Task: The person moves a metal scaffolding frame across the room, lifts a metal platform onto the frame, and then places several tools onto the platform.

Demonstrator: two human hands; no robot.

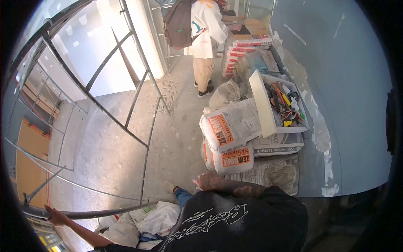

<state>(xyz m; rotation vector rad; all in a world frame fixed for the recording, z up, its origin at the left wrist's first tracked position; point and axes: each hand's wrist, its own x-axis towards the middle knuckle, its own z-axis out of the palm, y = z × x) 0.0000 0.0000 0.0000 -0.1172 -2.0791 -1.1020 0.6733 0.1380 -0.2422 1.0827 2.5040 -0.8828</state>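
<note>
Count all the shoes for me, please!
3. The person in the white top wears two: a near dark shoe and a far dark shoe just behind it. One tan shoe pokes out by the blue trouser leg; its partner may be hidden.

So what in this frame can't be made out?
All in the head view:
- Right hand: too small to tell whether it holds anything.
- Co-worker: head partly cut off by the top edge.
- Drawer: bottom hidden by heaped tools.
- White bags: contents hidden by plastic.
</note>
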